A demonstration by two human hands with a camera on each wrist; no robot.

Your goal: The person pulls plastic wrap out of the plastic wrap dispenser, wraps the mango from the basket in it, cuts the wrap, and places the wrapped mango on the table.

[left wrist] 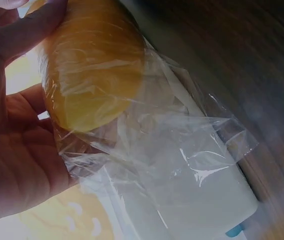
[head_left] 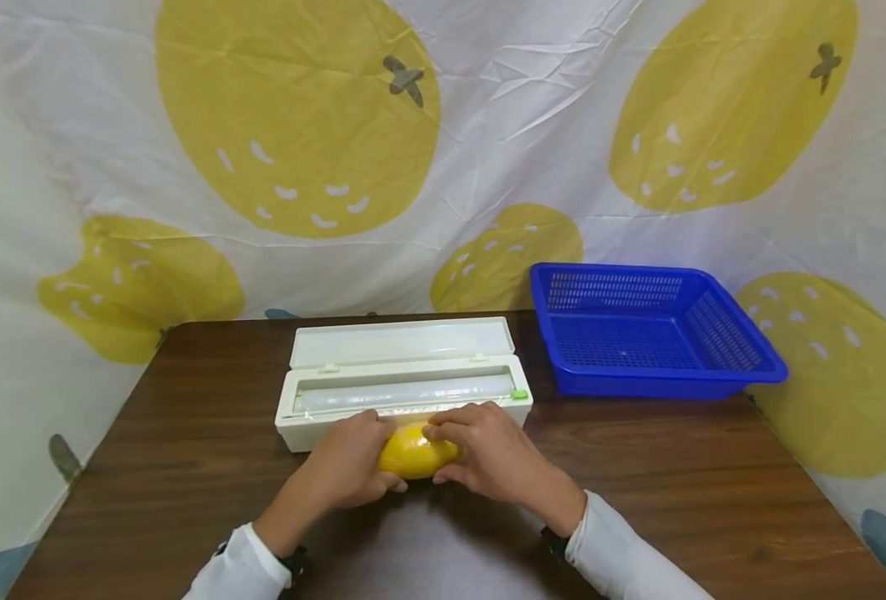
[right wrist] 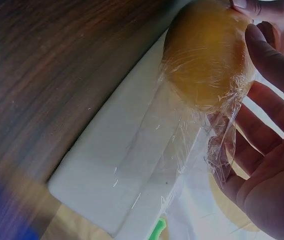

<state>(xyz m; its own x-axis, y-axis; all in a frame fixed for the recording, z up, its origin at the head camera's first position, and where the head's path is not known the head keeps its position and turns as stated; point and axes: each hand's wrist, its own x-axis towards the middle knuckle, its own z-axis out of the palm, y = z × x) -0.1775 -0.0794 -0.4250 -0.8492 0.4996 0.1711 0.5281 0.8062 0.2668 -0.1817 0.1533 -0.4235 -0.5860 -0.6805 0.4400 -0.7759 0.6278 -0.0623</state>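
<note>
A smooth yellow fruit (head_left: 416,452), its exact kind not certain, sits between both hands in front of a white cling film dispenser box (head_left: 296,435). My left hand (head_left: 348,458) grips its left end, thumb low and fingers behind. The right hand (head_left: 488,450) holds the other end with thumb and fingertips. Clear cling film (left wrist: 177,140) lies tight over the fruit in the left wrist view, with loose crumpled ends hanging past it. More wrinkled film bunches by the right fingers in the right wrist view. Inside the dispenser lies the film roll (head_left: 412,392).
The dispenser's lid (head_left: 401,343) is raised at the back, and a green slider (head_left: 519,394) sits at its right end. A blue plastic basket (head_left: 656,382) stands at the back right of the brown wooden table (head_left: 675,467). A fruit-patterned cloth (head_left: 488,158) hangs behind.
</note>
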